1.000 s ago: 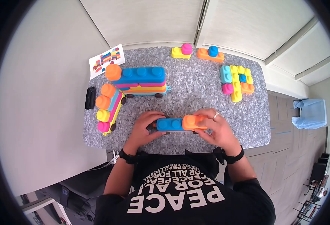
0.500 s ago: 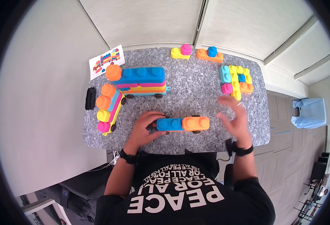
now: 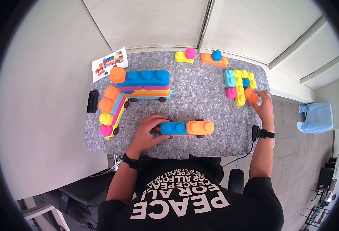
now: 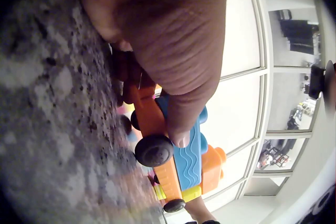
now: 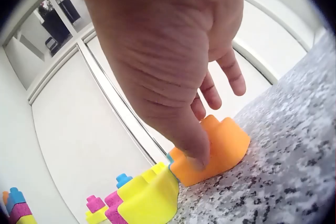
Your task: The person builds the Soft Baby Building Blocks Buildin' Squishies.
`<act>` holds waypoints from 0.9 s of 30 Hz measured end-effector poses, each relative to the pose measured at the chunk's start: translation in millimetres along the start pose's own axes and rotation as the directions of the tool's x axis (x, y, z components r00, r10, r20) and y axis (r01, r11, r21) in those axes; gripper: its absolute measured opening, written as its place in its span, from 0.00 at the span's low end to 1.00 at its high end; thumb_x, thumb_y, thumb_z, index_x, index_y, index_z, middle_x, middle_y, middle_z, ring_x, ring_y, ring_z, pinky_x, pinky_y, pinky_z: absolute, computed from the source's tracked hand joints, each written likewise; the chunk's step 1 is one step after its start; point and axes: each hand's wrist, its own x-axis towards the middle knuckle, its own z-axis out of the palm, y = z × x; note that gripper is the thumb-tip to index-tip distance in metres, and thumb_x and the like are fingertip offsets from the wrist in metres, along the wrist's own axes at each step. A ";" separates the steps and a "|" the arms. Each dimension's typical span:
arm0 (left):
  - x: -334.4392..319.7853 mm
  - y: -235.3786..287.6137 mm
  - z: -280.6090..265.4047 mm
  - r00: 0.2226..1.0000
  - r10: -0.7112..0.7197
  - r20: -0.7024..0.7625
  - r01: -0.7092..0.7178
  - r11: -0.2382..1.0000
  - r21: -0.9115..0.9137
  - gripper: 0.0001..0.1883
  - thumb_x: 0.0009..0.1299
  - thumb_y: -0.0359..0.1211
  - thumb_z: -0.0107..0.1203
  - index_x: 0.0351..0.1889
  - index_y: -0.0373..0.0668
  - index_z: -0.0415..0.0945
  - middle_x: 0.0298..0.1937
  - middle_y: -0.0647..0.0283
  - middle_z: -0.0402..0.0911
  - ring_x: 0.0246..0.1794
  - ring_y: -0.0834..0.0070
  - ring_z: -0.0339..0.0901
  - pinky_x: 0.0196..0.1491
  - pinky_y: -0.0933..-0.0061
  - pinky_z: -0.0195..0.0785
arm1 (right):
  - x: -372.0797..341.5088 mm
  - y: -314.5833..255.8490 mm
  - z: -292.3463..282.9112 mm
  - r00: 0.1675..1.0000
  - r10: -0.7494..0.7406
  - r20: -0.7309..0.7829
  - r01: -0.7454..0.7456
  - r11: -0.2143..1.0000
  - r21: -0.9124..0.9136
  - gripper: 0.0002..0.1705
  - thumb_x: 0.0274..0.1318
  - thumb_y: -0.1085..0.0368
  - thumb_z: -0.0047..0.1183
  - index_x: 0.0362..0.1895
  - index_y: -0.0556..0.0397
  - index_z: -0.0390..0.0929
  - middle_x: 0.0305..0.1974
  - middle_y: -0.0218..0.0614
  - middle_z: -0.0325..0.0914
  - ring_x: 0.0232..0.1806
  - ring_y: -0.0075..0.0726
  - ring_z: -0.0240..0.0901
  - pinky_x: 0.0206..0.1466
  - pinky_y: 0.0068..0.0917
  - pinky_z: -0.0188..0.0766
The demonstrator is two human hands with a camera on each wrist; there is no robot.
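My left hand (image 3: 145,134) grips the left end of a toy train car near the table's front edge. The car has an orange wheeled base (image 4: 168,176), a blue block (image 4: 187,162) and an orange two-stud block (image 3: 200,127) on top. In the left wrist view the thumb presses the blue block's side. At the table's right side, my right hand (image 3: 265,107) pinches an orange block (image 5: 229,148) between thumb and fingers. This block sits low at the granite surface, right beside yellow blocks (image 5: 149,198). A blue block (image 3: 246,82) lies just behind it.
Two joined toy cars, one tall with a blue top (image 3: 144,78) and one low with a yellow base (image 3: 117,121), stand at left. A picture sheet (image 3: 108,63) and a black case (image 3: 92,101) lie beyond them. Yellow (image 3: 184,57) and orange (image 3: 213,59) blocks line the back.
My right hand has let go of the car's orange end, moved right and back, and taken hold of an orange block in the right-hand group. The left hand stays on the car.
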 end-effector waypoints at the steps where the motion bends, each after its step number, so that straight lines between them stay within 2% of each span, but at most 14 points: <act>1: 0.8 0.5 -0.1 1.000 0.010 0.001 -0.010 1.000 0.009 0.30 0.63 0.40 0.85 0.64 0.45 0.90 0.68 0.58 0.90 0.70 0.53 0.85 0.74 0.52 0.76 | -2.5 -2.3 -2.3 1.000 0.025 0.019 -0.025 1.000 -0.007 0.30 0.48 0.72 0.83 0.58 0.52 0.90 0.62 0.45 0.87 0.66 0.61 0.83 0.69 0.51 0.82; 4: 1.1 0.9 0.1 1.000 -0.001 0.003 0.001 1.000 -0.018 0.31 0.63 0.41 0.85 0.64 0.45 0.90 0.68 0.58 0.90 0.70 0.54 0.85 0.73 0.53 0.77 | -8.4 1.5 -0.6 1.000 0.008 0.004 -0.008 0.999 0.044 0.26 0.49 0.73 0.82 0.54 0.54 0.90 0.60 0.45 0.87 0.60 0.60 0.86 0.66 0.48 0.83; 7: 0.8 2.3 -0.2 1.000 0.019 -0.004 -0.019 1.000 0.004 0.31 0.63 0.40 0.85 0.64 0.45 0.90 0.68 0.58 0.90 0.69 0.54 0.85 0.72 0.53 0.78 | -11.9 28.9 12.0 0.992 0.120 0.026 -0.122 0.988 0.095 0.23 0.52 0.75 0.80 0.53 0.55 0.89 0.60 0.45 0.87 0.55 0.53 0.89 0.59 0.45 0.86; 10: 0.0 0.5 -0.2 1.000 0.000 -0.002 0.000 1.000 -0.019 0.31 0.63 0.40 0.85 0.65 0.45 0.90 0.68 0.59 0.90 0.69 0.54 0.85 0.71 0.53 0.79 | -20.2 0.2 -8.1 0.984 0.167 -0.069 -0.153 0.973 0.170 0.21 0.56 0.75 0.77 0.54 0.56 0.87 0.60 0.44 0.87 0.54 0.47 0.90 0.55 0.41 0.88; 13: -0.8 -1.1 0.3 1.000 -0.007 0.002 0.007 0.999 -0.038 0.30 0.63 0.38 0.85 0.64 0.45 0.90 0.68 0.59 0.90 0.69 0.54 0.85 0.71 0.53 0.79 | -28.3 -47.9 -17.8 0.976 0.114 -0.185 0.001 0.848 0.530 0.22 0.58 0.75 0.77 0.55 0.56 0.85 0.62 0.44 0.87 0.59 0.45 0.89 0.56 0.40 0.88; 16: 1.4 6.3 -0.7 0.999 -0.046 0.010 0.047 0.997 -0.068 0.31 0.62 0.38 0.85 0.64 0.45 0.90 0.68 0.59 0.90 0.69 0.55 0.85 0.70 0.53 0.79 | -41.0 -137.6 -35.6 0.963 -0.203 -0.178 0.267 0.813 0.517 0.23 0.57 0.75 0.76 0.56 0.54 0.85 0.64 0.45 0.88 0.63 0.48 0.88 0.63 0.41 0.86; 17: 2.4 4.5 -0.4 1.000 -0.008 0.014 0.008 0.999 -0.038 0.31 0.63 0.36 0.85 0.65 0.45 0.90 0.69 0.59 0.89 0.69 0.57 0.85 0.66 0.57 0.80 | -44.7 -168.4 -40.2 0.926 -0.326 -0.190 0.377 0.801 0.466 0.23 0.57 0.75 0.77 0.56 0.53 0.86 0.63 0.45 0.89 0.63 0.51 0.89 0.66 0.43 0.85; 19: 2.4 -2.1 -1.8 0.998 0.066 0.019 -0.067 0.998 0.024 0.32 0.63 0.33 0.85 0.67 0.44 0.89 0.71 0.59 0.88 0.68 0.61 0.86 0.57 0.65 0.83 | -56.9 -219.0 -33.5 0.905 -0.411 -0.111 0.397 0.719 0.571 0.24 0.56 0.73 0.78 0.57 0.51 0.86 0.62 0.45 0.89 0.62 0.55 0.89 0.65 0.45 0.85; 21: 0.6 -3.3 -0.3 0.999 0.037 0.013 -0.037 0.999 -0.005 0.32 0.63 0.34 0.85 0.67 0.44 0.89 0.71 0.58 0.88 0.68 0.59 0.86 0.60 0.62 0.83 | -59.8 -251.4 -20.1 0.822 -0.562 -0.091 0.505 0.645 0.573 0.24 0.56 0.70 0.78 0.56 0.49 0.86 0.63 0.42 0.89 0.61 0.56 0.88 0.64 0.47 0.85; 25: -3.3 -4.8 2.2 1.000 -0.008 -0.020 0.008 1.000 -0.031 0.32 0.63 0.39 0.85 0.65 0.44 0.90 0.70 0.56 0.89 0.70 0.53 0.85 0.73 0.52 0.77 | -61.8 -283.4 12.1 0.753 -0.656 -0.055 0.586 0.629 0.510 0.21 0.58 0.66 0.76 0.56 0.47 0.86 0.63 0.38 0.88 0.60 0.55 0.88 0.64 0.49 0.85; 27: -4.0 -7.2 1.4 1.000 0.018 -0.019 -0.018 1.000 -0.001 0.32 0.63 0.40 0.86 0.65 0.44 0.90 0.70 0.56 0.89 0.70 0.52 0.85 0.73 0.51 0.76 | -61.1 -286.7 23.6 0.734 -0.679 -0.006 0.599 0.644 0.475 0.20 0.59 0.65 0.75 0.55 0.46 0.86 0.63 0.37 0.87 0.60 0.54 0.88 0.65 0.49 0.85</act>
